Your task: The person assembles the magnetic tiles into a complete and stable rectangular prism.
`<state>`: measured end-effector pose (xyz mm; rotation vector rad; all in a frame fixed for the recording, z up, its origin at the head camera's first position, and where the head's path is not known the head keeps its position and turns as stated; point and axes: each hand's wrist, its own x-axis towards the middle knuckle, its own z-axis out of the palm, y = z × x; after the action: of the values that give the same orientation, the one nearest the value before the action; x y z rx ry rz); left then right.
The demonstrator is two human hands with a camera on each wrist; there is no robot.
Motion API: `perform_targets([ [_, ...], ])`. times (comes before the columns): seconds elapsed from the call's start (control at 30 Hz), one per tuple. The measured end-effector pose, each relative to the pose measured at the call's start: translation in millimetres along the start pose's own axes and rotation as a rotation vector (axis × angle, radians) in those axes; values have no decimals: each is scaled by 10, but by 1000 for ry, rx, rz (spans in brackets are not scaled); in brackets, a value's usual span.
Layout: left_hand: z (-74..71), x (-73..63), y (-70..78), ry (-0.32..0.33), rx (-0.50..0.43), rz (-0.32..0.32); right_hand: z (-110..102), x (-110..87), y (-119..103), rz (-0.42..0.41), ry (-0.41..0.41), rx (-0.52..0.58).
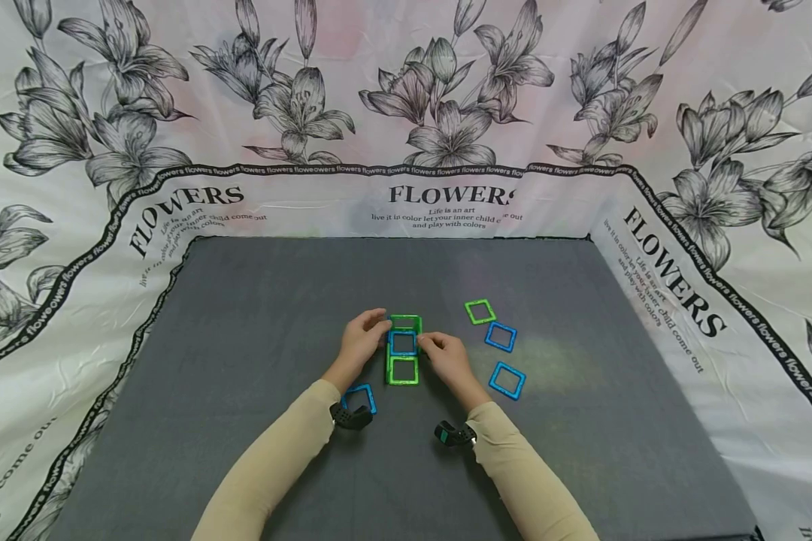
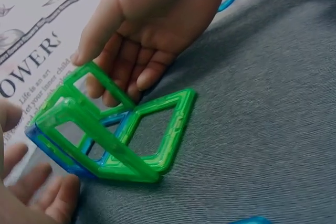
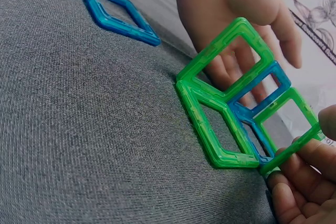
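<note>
Green and blue square magnetic tiles form a row on the grey table, several of them standing upright. A flat green tile (image 1: pixel 403 383) is at the near end, with blue in the middle (image 3: pixel 243 109) and green at the far end (image 1: pixel 404 317). My right hand (image 1: pixel 449 361) pinches an upright green tile (image 2: pixel 113 85) on the right side, thumb at its top corner and fingers behind. On the left, my left hand (image 1: pixel 362 342) has its fingers beside the upright blue tile (image 3: pixel 283 74), its thumb held apart. An upright green tile (image 3: pixel 210 51) stands nearer on that side.
A loose green tile (image 1: pixel 484 321) and two blue tiles, one higher (image 1: pixel 498 347) and one lower (image 1: pixel 502 391), lie to the right. Another blue tile (image 1: pixel 372 400) lies by my left wrist. Flower-printed cloth (image 1: pixel 311 203) borders the grey table (image 1: pixel 257 285).
</note>
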<state>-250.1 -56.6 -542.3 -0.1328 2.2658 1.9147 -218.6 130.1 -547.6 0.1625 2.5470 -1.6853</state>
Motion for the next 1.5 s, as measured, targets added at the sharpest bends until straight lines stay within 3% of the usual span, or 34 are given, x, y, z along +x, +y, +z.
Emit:
perform_targets([
  [0.2,1,65,-4,-96,10,11,-17,0,19,-52,0,0],
  [0.3,-6,84,-10,-96,-2,6,-28,1,16,-69,0,9],
  [0.6,-25,80,-4,-66,-7,5,-26,70,4,37,0,88],
  [0.87,-62,82,-37,-71,-12,28,-30,68,-14,55,-8,79],
  [1.5,-44,36,-107,-55,117,90,-78,71,-6,52,-22,86],
])
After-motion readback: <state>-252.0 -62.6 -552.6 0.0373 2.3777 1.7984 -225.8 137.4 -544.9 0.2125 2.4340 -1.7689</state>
